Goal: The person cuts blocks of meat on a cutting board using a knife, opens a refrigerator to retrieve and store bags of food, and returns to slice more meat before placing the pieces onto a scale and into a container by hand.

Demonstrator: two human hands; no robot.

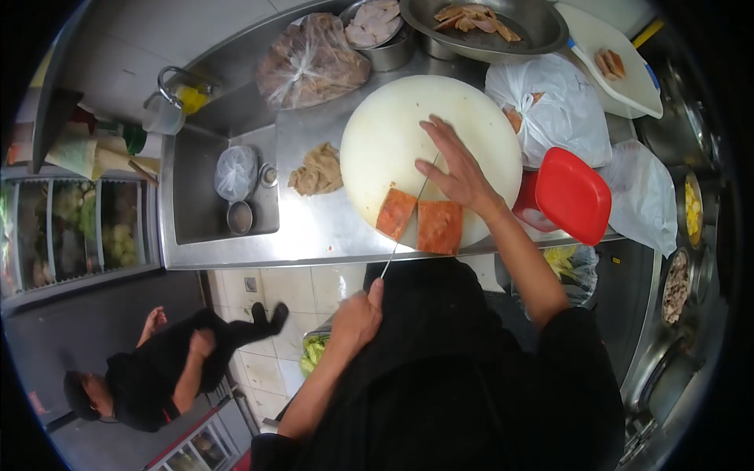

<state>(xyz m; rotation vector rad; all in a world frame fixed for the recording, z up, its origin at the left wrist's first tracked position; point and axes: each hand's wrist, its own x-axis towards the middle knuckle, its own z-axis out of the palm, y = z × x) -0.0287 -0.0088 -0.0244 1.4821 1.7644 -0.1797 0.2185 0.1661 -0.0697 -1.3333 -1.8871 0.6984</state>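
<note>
My left hand [357,320] is closed around the handle of a long thin knife [397,250] at the front edge of the counter. The blade runs up between two orange-brown slabs [440,228] that look like roasted meat, on a round white cutting board [393,118]. The left slab [397,213] lies tilted, a narrow gap from the other. My right hand [458,173] is open above the slabs, fingers stretched and thumb apart, near the blade's far end. Whether it touches the blade or the board, I cannot tell.
A crumpled tan cloth [318,169] and a sink [224,188] are left of the board. Bagged food [310,63] and a metal pan [487,39] stand behind it. A white bag [550,102] and a red-lidded container [573,195] are right. Another person [157,365] is at lower left.
</note>
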